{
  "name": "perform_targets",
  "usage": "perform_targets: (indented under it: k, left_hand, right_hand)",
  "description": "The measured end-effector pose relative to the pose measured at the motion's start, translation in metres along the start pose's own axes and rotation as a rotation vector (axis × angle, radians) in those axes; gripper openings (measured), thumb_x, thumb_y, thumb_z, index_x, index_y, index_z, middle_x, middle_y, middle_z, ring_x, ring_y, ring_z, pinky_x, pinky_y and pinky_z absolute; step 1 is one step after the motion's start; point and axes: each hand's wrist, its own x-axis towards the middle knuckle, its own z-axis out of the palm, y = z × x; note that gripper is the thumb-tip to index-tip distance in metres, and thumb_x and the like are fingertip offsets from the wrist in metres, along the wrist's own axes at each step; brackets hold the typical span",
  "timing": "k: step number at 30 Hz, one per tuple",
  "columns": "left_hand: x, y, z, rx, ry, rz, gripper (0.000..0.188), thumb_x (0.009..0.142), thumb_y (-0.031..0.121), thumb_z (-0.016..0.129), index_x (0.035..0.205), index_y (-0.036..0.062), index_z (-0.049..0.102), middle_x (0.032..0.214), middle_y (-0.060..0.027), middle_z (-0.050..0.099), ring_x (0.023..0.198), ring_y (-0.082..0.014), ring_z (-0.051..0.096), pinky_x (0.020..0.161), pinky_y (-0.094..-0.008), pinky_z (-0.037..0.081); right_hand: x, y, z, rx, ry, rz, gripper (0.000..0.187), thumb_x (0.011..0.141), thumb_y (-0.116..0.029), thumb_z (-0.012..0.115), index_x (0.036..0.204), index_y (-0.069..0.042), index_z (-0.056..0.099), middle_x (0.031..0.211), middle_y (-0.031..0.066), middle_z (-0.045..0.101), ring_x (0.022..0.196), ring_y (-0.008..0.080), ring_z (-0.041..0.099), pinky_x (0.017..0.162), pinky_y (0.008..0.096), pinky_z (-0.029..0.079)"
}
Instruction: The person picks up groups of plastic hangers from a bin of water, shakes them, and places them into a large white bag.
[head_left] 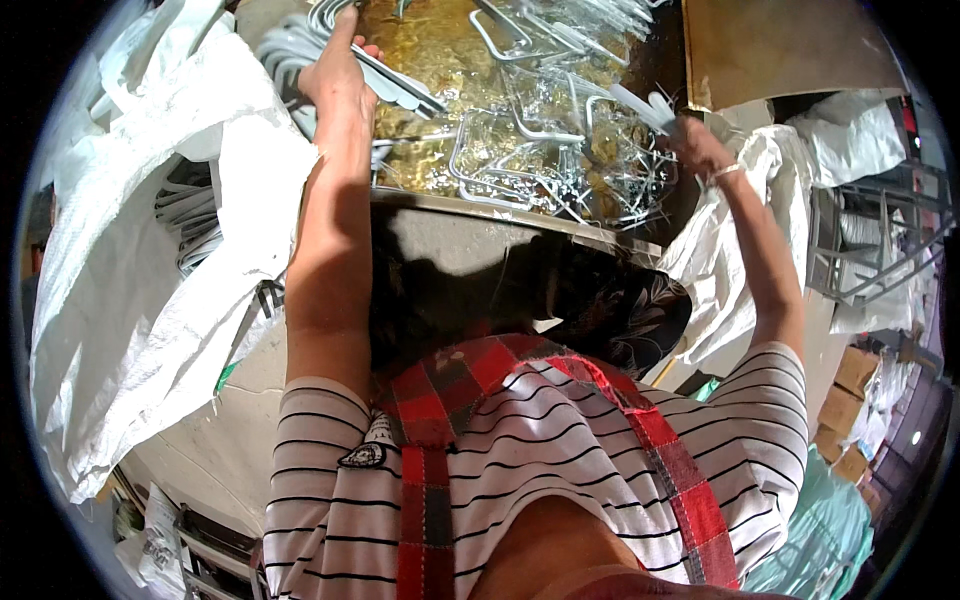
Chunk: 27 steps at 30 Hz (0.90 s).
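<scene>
My left hand [337,72] is closed on a bundle of grey bent rods [292,50] at the far left of the worktable. The rods' curved ends stack together on the hand's left, and straight ends point to its right. At the table's right edge my right hand [700,147], slightly blurred, is closed round a few pale grey strips [645,106]; their kind is unclear. Between my hands, loose grey bent rods [548,136] lie tangled with shiny clear scraps on the golden-brown tabletop [415,165]. More rods [572,28] are heaped toward the back.
A large white woven sack [110,330] gapes at my left, with grey bent rods [190,205] inside. Another white sack [745,240] hangs below my right forearm. A brown panel [790,50] stands at the far right. Cardboard boxes [848,385] and a teal plastic bag [825,520] sit farther right.
</scene>
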Motion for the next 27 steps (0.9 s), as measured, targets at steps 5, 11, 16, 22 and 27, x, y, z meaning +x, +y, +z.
perform_targets:
  k: [5,11,16,22,27]
  left_hand:
    - [-0.024,-0.033,0.011,0.365,-0.418,0.009,0.024,0.069,0.003,0.072,0.087,-0.0057,0.060,0.077,-0.0078,0.061,0.058,-0.0151,0.056,0.051,-0.0260,0.047]
    - [-0.070,-0.046,0.022,0.396,-0.788,0.177,0.028,0.066,0.019,0.077,0.083,-0.0009,0.066,0.075,-0.0039,0.063,0.064,-0.0110,0.058,0.061,-0.0237,0.048]
    - [-0.045,-0.035,0.008,0.956,-0.844,0.240,0.036,0.062,0.028,0.078,0.081,0.0005,0.066,0.071,-0.0058,0.063,0.068,-0.0102,0.058,0.062,-0.0248,0.048]
    - [-0.043,0.002,0.005,0.942,-0.984,0.289,0.035,0.060,0.023,0.078,0.085,0.0027,0.066,0.075,-0.0061,0.064,0.069,-0.0125,0.059,0.066,-0.0269,0.048]
    - [-0.018,-0.005,-0.013,0.797,-0.859,0.221,0.029,0.066,0.019,0.075,0.086,0.0011,0.065,0.078,-0.0062,0.064,0.071,-0.0123,0.059,0.066,-0.0264,0.048]
  right_hand:
    - [0.020,-0.107,-0.037,-0.359,-0.108,-0.377,0.023,0.070,-0.005,0.060,0.090,0.003,0.054,0.072,0.0179,0.059,0.067,0.0309,0.060,0.060,0.0376,0.048]
    - [0.029,-0.233,-0.037,-0.630,0.214,-0.662,0.010,0.072,-0.007,0.059,0.079,0.001,0.059,0.067,0.0167,0.060,0.065,0.0295,0.062,0.057,0.0366,0.049]
    - [0.039,-0.248,-0.053,-0.667,0.280,-0.722,0.018,0.064,-0.018,0.057,0.074,-0.005,0.052,0.056,0.0123,0.056,0.054,0.0294,0.058,0.053,0.0399,0.044]
    - [0.061,-0.258,-0.037,-0.515,0.509,-0.924,0.019,0.062,-0.014,0.057,0.074,-0.003,0.047,0.057,0.0135,0.051,0.054,0.0319,0.054,0.050,0.0410,0.041]
    - [0.066,-0.278,-0.038,-0.419,0.505,-0.985,0.032,0.059,-0.011,0.060,0.087,-0.003,0.046,0.085,0.0160,0.053,0.080,0.0309,0.054,0.069,0.0412,0.043]
